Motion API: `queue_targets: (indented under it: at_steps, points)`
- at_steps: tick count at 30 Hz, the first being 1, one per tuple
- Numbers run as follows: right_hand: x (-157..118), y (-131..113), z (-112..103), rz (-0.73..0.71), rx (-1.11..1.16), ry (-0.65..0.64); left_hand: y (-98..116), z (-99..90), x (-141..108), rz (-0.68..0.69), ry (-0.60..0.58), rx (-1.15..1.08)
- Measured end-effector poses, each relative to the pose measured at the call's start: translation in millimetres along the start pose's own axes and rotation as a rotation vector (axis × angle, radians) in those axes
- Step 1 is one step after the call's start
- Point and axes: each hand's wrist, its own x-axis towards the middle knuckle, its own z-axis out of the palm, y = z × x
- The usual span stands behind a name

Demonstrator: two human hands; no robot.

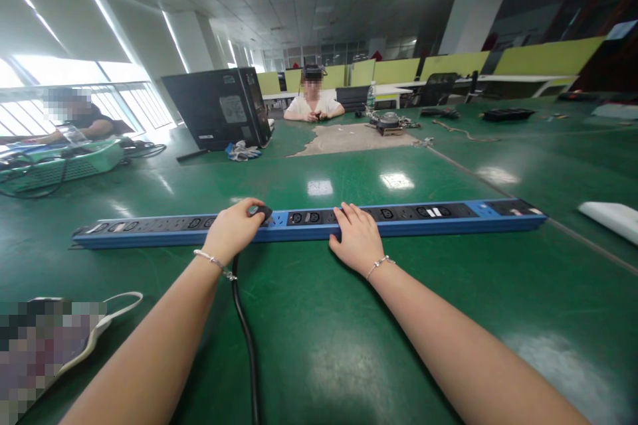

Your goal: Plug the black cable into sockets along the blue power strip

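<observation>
A long blue power strip (326,232) with black socket sections lies across the green table. My left hand (235,229) is closed around a black plug (264,214), pinched by thumb and fingers just above the strip, left of its middle. Whether the plug's pins sit in a socket is hidden. A thick black cable (246,339) runs from under my left hand toward the near edge of the view. Over the strip's middle lies my right hand (357,236), its fingers across the top and its thumb against the near side.
A black computer case (214,109) stands at the back left, with gloves (242,151) beside it. A green basket (70,166) holds cables. One person (314,96) sits opposite, another (74,119) at far left. A phone-like object with a white cable (107,319) lies near left.
</observation>
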Motion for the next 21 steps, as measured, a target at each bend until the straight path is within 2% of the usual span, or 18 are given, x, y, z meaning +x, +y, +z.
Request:
queue_targets:
  at_steps: [5, 11, 21]
  points:
    - [0.0, 0.1, 0.8, 0.002, 0.015, 0.002, 14.0, 4.8, 16.4, 0.017, -0.088, 0.063]
    - [-0.5, 0.3, 1.7, 0.007, 0.030, 0.003, 19.6, 8.1, 29.9, 0.046, -0.217, 0.138]
    - [-0.1, 0.2, 0.1, 0.005, 0.026, -0.011, 33.5, 19.3, 22.2, 0.119, -0.170, 0.262]
